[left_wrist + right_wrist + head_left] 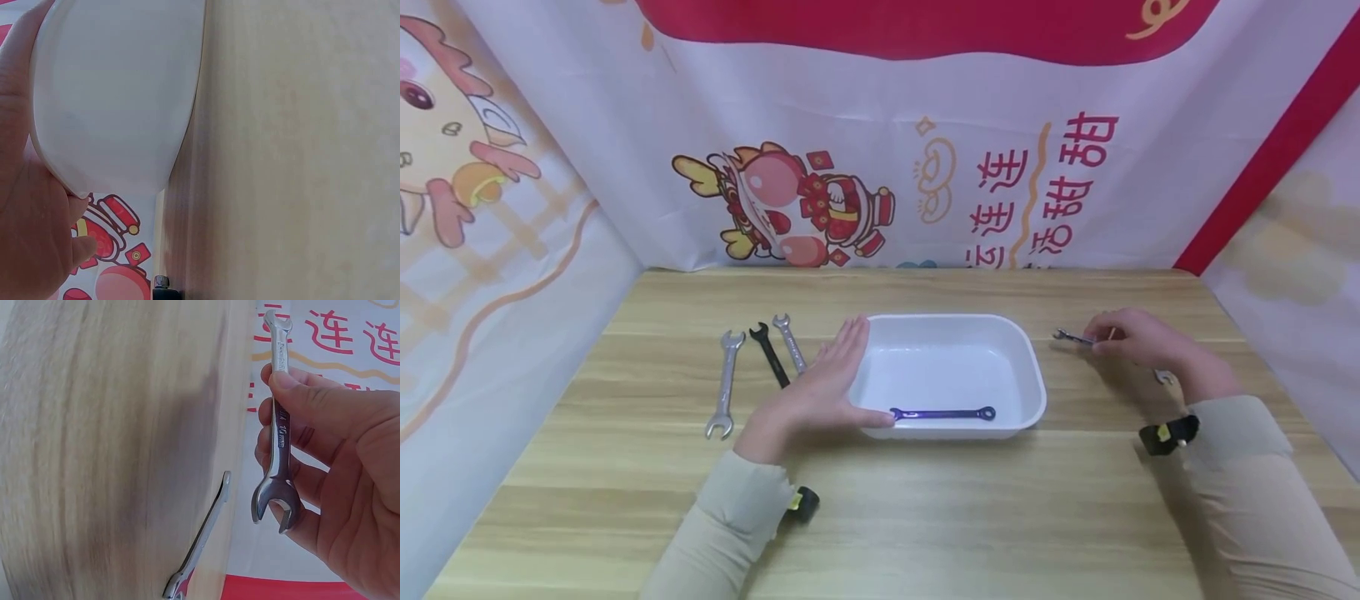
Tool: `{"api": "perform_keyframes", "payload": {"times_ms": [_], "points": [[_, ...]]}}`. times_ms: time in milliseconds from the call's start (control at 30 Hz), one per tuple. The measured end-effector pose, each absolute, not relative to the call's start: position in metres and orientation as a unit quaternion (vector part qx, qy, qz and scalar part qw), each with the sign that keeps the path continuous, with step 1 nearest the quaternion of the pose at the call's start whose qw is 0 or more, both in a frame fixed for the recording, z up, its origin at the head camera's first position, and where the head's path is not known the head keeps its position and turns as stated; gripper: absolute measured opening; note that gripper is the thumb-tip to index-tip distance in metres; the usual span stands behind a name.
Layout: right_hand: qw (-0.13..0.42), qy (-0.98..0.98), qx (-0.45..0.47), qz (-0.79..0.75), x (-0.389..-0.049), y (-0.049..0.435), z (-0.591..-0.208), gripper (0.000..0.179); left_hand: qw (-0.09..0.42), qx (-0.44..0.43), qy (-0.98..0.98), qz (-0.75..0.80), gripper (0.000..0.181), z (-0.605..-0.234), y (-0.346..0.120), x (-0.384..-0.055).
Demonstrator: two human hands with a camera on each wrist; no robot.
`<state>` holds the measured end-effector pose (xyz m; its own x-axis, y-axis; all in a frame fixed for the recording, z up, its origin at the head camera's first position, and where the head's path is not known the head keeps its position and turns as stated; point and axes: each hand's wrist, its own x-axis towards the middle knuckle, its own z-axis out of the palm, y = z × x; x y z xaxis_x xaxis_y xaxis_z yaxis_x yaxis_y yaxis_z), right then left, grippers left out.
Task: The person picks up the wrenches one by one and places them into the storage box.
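My right hand pinches a silver open-end wrench between thumb and fingers, to the right of the white plastic basin. Both open jaws of that wrench show in the right wrist view, its larger end toward the palm. My left hand spreads along the basin's left side, fingers straight at the rim and thumb at the front edge. Inside the basin, a purple-blue combination wrench lies along the front wall. Only the basin's outer wall shows in the left wrist view, beside the hand.
Left of the basin lie a silver double open-end wrench, a black wrench and a smaller silver wrench. Another silver wrench rests on the wooden table under my right hand. Printed cloth hangs behind the table.
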<state>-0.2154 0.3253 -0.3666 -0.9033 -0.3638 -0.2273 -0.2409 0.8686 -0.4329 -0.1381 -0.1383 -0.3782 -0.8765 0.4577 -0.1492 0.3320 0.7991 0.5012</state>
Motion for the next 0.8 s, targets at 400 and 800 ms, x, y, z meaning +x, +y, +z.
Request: {"api": "perform_keyframes", "payload": {"times_ms": [400,800], "points": [[0.148,0.953,-0.152,-0.218,-0.212,0.317,-0.358,0.020,0.134,0.209,0.938,0.240,0.132,-0.377,-0.137,-0.139],[0.150,0.950,-0.130,-0.242,-0.209,0.303,-0.352,0.024,0.135,0.207,0.938,0.244,0.132,-0.378,-0.138,-0.139]]}}
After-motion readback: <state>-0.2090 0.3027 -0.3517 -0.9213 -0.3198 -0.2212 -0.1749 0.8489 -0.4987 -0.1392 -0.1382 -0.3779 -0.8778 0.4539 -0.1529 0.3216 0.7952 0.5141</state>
